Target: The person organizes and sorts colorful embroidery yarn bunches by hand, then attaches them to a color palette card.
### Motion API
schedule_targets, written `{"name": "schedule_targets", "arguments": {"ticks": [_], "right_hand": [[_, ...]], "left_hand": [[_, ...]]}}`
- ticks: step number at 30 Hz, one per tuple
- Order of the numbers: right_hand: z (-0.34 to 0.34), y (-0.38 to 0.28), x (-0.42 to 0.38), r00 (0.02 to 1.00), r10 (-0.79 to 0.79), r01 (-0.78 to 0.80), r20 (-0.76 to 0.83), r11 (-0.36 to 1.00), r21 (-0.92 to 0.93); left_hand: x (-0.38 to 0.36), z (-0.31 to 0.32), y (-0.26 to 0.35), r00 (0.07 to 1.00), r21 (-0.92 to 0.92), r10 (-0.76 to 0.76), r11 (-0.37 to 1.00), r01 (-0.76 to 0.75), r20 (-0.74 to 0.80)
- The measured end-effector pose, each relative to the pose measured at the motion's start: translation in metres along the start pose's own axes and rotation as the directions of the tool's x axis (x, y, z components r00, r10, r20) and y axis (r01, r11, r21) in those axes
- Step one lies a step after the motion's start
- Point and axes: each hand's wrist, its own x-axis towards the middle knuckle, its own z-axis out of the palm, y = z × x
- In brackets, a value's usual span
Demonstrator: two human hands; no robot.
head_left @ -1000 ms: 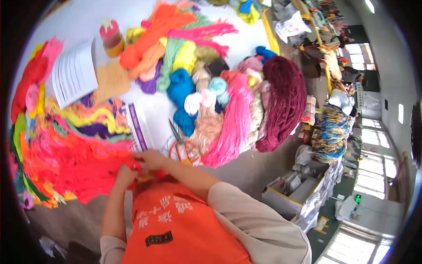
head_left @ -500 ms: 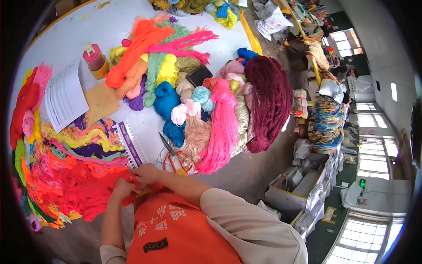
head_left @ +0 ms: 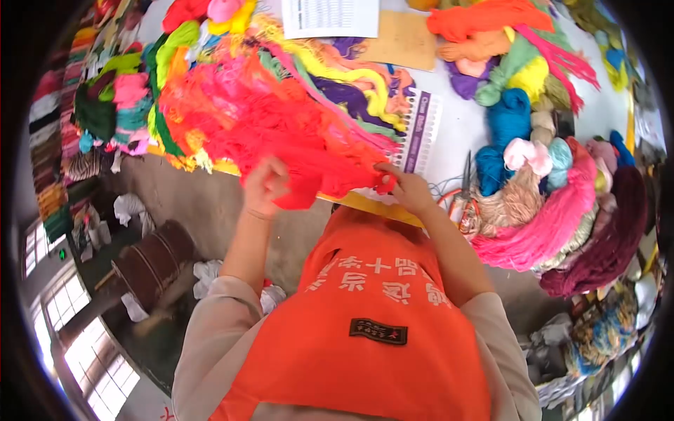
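Observation:
A hank of bright red yarn (head_left: 309,172) lies over the front edge of the table, on a heap of orange and pink yarn (head_left: 217,98). At its right end, my right hand (head_left: 408,189) pinches the red strands between thumb and fingers, beside the strip of holed white card with a purple label (head_left: 415,130). My left hand (head_left: 265,186) is at the left front of the hank with its fingers curled, slightly blurred. What those fingers hold, if anything, is not clear. A fold of red yarn hangs past the edge between the hands.
Scissors with orange handles (head_left: 463,200) lie right of my right hand, next to blue skeins (head_left: 509,119) and a long pink hank (head_left: 540,235). A printed sheet (head_left: 330,17) and brown card (head_left: 400,42) lie farther back. A brown drum (head_left: 154,259) stands on the floor to the left.
The view has swung left. My hands, close together on the red yarn before, are now apart, the left one farther left along the hank.

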Motion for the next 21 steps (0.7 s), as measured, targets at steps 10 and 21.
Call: {"name": "schedule_targets", "arguments": {"ticks": [10, 21], "right_hand": [[0.002, -0.008, -0.011, 0.999, 0.000, 0.000, -0.039, 1.000, 0.005], [0.000, -0.062, -0.039, 0.911, 0.150, 0.017, -0.383, 0.916, 0.401]], "left_hand": [[0.032, 0.081, -0.050, 0.819, 0.773, 0.400, 0.629, 0.082, -0.412], [0.066, 0.035, -0.160, 0.988, 0.945, 0.150, -0.314, 0.093, -0.047]]}}
